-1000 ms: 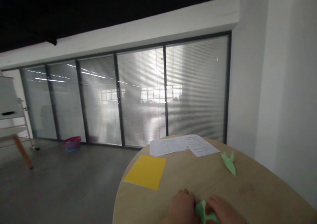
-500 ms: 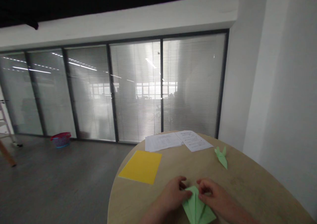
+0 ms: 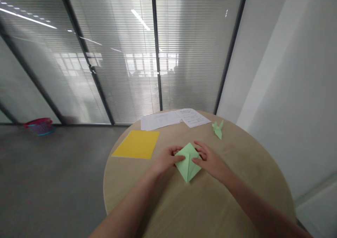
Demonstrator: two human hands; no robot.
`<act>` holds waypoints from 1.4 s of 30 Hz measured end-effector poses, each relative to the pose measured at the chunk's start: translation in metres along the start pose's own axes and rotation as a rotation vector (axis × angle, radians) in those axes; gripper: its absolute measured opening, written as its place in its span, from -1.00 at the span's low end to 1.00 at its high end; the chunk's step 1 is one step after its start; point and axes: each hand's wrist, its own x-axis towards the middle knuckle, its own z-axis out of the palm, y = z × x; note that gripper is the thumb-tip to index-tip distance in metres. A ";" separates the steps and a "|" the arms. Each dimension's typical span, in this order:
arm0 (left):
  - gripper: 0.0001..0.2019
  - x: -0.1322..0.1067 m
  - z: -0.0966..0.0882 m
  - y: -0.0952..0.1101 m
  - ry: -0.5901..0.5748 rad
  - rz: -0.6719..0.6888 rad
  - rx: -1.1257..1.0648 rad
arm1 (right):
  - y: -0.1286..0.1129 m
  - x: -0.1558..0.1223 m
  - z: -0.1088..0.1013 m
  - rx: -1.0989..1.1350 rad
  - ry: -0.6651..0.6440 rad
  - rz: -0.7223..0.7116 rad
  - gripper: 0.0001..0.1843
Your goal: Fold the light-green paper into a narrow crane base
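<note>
A light green folded paper [image 3: 188,164], kite-shaped with its point toward me, lies flat on the round wooden table [image 3: 237,182]. My left hand [image 3: 166,159] presses on its left edge with curled fingertips. My right hand [image 3: 210,159] holds down the right edge, fingers bent onto the paper. Both forearms reach in from the bottom of the view.
A yellow sheet [image 3: 137,144] lies at the table's left side. Two white printed pages [image 3: 173,118] sit at the far edge. A small folded green paper figure [image 3: 218,129] rests at the far right. Glass partitions with blinds stand behind; a red-and-blue basket [image 3: 39,126] is on the floor.
The camera has tilted down, so the table and both arms now show fully. The green paper now lies flat under both hands.
</note>
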 end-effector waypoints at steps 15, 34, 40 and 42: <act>-0.57 -0.004 0.014 0.008 0.068 -0.070 0.145 | -0.013 -0.014 0.004 0.054 -0.008 0.183 -0.56; -0.74 -0.007 0.018 0.008 0.066 -0.028 0.032 | -0.010 -0.015 0.005 0.089 0.023 0.160 -0.69; -0.75 -0.007 0.021 0.007 0.087 -0.024 0.012 | -0.006 -0.015 0.005 0.052 0.024 0.134 -0.72; -0.77 -0.006 0.021 0.007 0.105 -0.012 0.015 | -0.005 -0.015 0.005 0.047 0.023 0.134 -0.72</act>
